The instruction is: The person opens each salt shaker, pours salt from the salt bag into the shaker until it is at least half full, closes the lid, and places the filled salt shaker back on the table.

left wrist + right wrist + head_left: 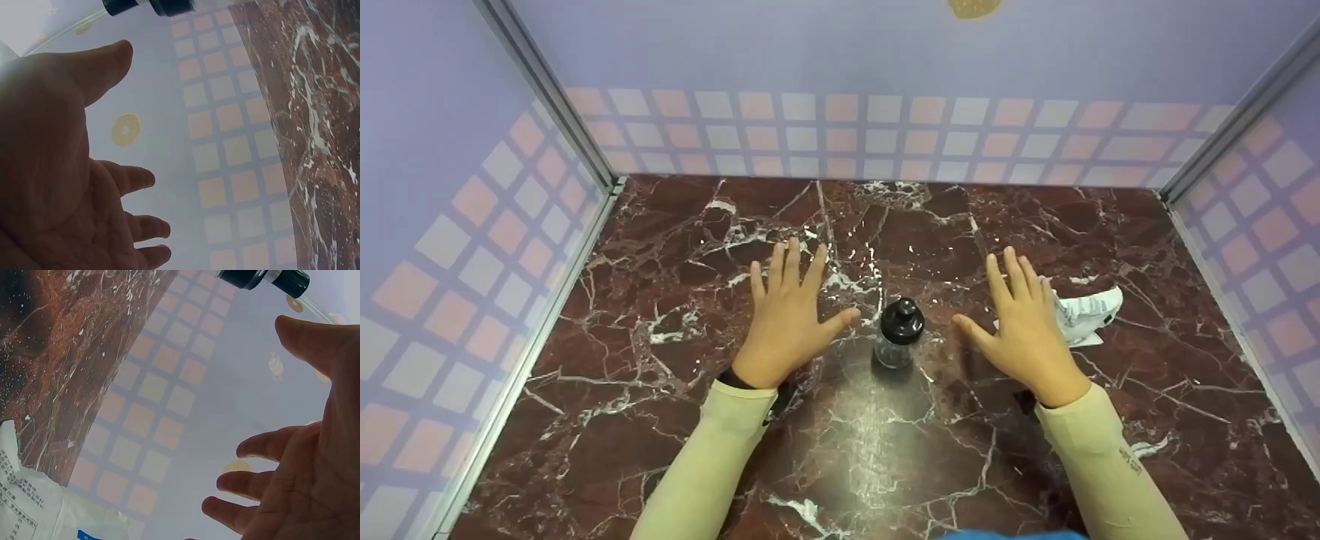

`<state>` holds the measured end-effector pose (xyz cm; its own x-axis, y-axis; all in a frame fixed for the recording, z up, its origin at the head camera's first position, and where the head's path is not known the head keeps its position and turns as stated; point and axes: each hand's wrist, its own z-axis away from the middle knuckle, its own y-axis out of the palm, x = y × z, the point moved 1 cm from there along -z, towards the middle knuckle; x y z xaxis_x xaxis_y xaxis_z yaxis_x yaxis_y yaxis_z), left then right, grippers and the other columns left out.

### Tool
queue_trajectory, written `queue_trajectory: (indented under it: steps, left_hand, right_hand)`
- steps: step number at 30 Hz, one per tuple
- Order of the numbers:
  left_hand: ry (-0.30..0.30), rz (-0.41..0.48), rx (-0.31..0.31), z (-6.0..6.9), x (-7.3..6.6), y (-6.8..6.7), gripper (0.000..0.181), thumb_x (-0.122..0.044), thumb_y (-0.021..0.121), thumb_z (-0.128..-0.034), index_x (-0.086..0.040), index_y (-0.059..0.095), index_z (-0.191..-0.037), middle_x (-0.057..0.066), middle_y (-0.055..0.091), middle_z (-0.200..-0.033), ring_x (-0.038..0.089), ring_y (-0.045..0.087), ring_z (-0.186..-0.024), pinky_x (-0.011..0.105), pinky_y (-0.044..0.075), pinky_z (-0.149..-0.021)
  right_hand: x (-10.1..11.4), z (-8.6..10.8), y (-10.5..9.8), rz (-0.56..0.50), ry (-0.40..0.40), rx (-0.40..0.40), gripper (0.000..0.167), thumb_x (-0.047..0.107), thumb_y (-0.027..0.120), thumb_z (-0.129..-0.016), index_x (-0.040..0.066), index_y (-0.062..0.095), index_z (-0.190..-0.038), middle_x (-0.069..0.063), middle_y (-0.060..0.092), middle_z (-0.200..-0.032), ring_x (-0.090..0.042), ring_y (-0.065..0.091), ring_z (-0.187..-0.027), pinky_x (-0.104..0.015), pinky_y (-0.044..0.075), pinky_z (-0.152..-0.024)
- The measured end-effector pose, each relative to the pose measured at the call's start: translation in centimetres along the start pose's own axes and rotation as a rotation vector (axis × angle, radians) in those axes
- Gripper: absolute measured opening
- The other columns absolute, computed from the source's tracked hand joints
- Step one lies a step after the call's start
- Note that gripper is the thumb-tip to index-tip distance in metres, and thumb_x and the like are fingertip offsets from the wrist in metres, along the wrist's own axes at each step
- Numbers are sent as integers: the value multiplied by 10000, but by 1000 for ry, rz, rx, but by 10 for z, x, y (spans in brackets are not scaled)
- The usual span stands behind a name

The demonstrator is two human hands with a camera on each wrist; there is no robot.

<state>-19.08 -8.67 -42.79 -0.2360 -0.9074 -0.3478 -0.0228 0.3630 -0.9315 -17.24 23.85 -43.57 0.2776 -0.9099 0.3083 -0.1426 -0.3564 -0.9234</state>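
A small clear bottle with a black cap [901, 322] stands upright on the dark red marble surface, between the two hands. To its left, the left hand [789, 315] is held out with fingers spread and touches nothing. On its other side the right hand [1024, 330] is spread likewise, its thumb pointing towards the bottle. A crumpled white printed wrapper [1087, 313] lies just right of the right hand, partly hidden behind it. In the right wrist view the wrapper [34, 500] shows at lower left, and the black cap [242, 275] at the top edge.
Lilac panels with pink and white squares [840, 135] enclose the marble surface [660, 465] at the back and both sides. Grey metal strips [562, 97] run along the corners. Small white flecks [874, 262] dot the surface behind the bottle.
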Motion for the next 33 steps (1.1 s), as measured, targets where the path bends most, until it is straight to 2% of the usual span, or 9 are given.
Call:
queue_trajectory:
  steps: [6, 10, 12, 15, 18, 21, 24, 28, 33]
  left_hand:
    - [41, 80, 37, -1, 0, 3, 1042, -806, 499, -893, -220, 127, -1671, 170, -20, -1720, 355, -79, -1585, 569, -102, -1243]
    - [72, 183, 109, -3, 2, 10, 1058, -830, 483, -876, -264, 77, -1673, 119, -37, -1728, 315, -59, -1591, 589, 49, -1255]
    - [89, 220, 146, -4, 1, 12, 1090, -826, 526, -850, -285, 55, -1671, 88, -38, -1732, 312, -22, -1593, 605, 131, -1239]
    - [132, 281, 193, -2, -2, 14, 1140, -735, 676, -821, -315, 38, -1667, 59, -14, -1735, 338, 36, -1589, 629, 215, -1206]
    - [175, 352, 234, -2, -6, 19, 1180, -590, 808, -800, -335, 44, -1664, 26, 55, -1735, 319, 96, -1586, 597, 227, -1215]
    - [205, 393, 263, -2, -11, 28, 1186, -523, 855, -787, -310, 88, -1667, 35, 155, -1724, 299, 182, -1571, 559, 241, -1226]
    - [216, 422, 282, -3, -17, 39, 1162, -507, 869, -779, -251, 159, -1663, 78, 239, -1700, 301, 277, -1540, 533, 266, -1229]
    - [193, 485, 291, -4, -26, 54, 1095, -427, 885, -791, -203, 236, -1644, 96, 343, -1654, 306, 389, -1484, 539, 319, -1206]
    - [195, 492, 260, -6, -35, 66, 988, -340, 867, -828, -176, 300, -1619, 92, 484, -1566, 290, 511, -1392, 527, 395, -1161]
  right_hand:
    - [3, -2, 1, -14, -45, -26, 945, 472, 713, -943, 27, 236, -1628, -255, 173, -1685, -477, 145, -1544, -688, 89, -1224]
    - [5, -3, 3, -19, -83, -39, 932, 433, 741, -930, 4, 270, -1611, -266, 221, -1667, -476, 175, -1536, -669, 64, -1235]
    - [5, -3, 4, -12, -100, -46, 928, 429, 748, -926, 3, 282, -1607, -259, 244, -1661, -465, 188, -1535, -654, 27, -1242]
    - [7, -5, 5, 7, -129, -60, 925, 433, 760, -917, 0, 308, -1597, -245, 295, -1646, -446, 215, -1532, -630, -13, -1250]
    - [10, -6, 7, 8, -159, -53, 927, 425, 781, -904, -7, 328, -1587, -232, 344, -1628, -429, 244, -1527, -612, -21, -1255]
    - [14, -6, 11, -20, -189, -30, 929, 390, 807, -889, -11, 335, -1581, -228, 392, -1602, -418, 284, -1514, -593, 2, -1264]
    - [18, -4, 15, -76, -221, -15, 931, 337, 835, -870, -5, 338, -1579, -230, 439, -1568, -409, 340, -1490, -567, 56, -1273]
    - [25, -1, 21, -165, -269, 7, 933, 304, 846, -862, 1, 334, -1582, -217, 464, -1553, -398, 395, -1460, -544, 151, -1269]
    - [31, 4, 25, -260, -279, 61, 928, 290, 830, -888, 19, 303, -1602, -183, 427, -1593, -378, 384, -1476, -521, 212, -1259]
